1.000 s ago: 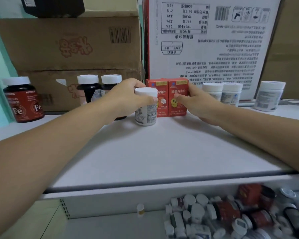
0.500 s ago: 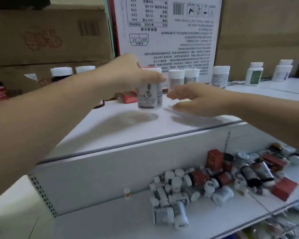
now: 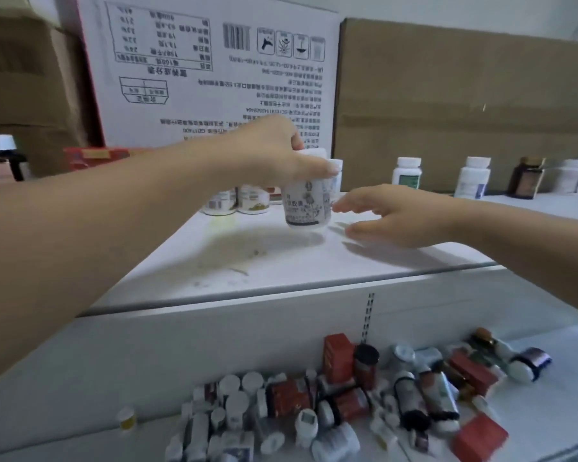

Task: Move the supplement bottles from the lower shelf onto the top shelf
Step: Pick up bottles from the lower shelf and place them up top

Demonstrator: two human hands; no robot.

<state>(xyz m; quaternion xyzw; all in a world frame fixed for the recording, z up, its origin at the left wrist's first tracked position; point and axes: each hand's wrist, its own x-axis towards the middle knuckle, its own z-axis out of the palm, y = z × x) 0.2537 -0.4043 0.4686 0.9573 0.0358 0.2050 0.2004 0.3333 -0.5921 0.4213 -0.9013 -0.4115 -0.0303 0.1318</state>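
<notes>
left hand (image 3: 274,151): grips white plastic supplement bottle (image 3: 307,203) by cap, over top shelf (image 3: 281,261) | right hand (image 3: 394,215): open, empty | bottle looks light, rigid, smooth: grip cap/shoulder

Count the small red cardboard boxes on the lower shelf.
3: upright red box at the back; flat red box to its right; front red box near the edge. More may be hidden.
</notes>
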